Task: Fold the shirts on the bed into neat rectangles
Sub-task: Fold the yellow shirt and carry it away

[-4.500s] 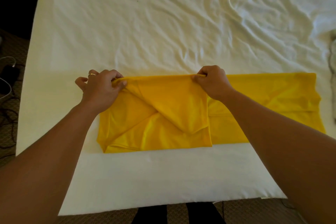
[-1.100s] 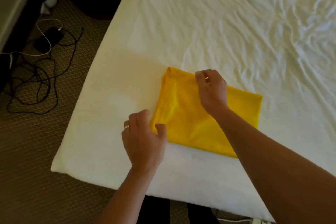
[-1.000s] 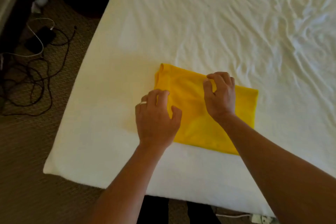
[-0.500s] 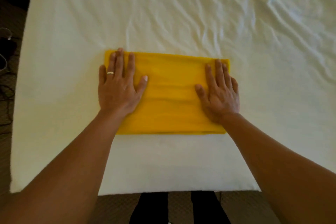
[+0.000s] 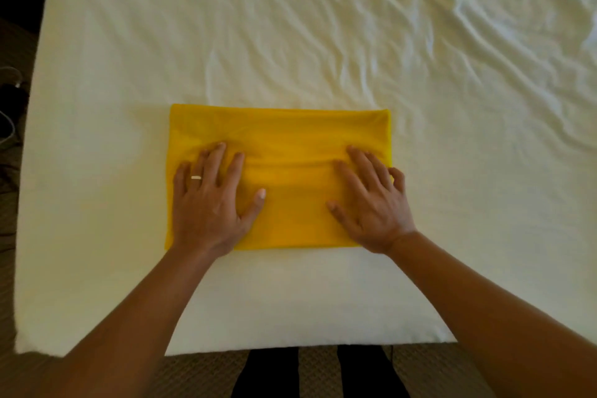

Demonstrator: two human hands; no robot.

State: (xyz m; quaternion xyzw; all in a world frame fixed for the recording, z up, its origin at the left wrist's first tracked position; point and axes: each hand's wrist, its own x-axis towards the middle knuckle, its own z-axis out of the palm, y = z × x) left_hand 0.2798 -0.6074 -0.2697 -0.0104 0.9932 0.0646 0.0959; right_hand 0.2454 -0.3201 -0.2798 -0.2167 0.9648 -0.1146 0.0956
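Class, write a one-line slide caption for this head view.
Both hands, left and right, press flat on a folded yellow shirt on a white bed.

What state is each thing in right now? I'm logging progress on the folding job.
yellow shirt: folded into a flat rectangle near the bed's front edge, faint creases across its middle.
left hand: fingers spread, pressing flat on the shirt's left part.
right hand: fingers spread, pressing flat on the shirt's right part.
bed sheet: white, wrinkled, most of all toward the far right.
ring: worn on a left-hand finger.
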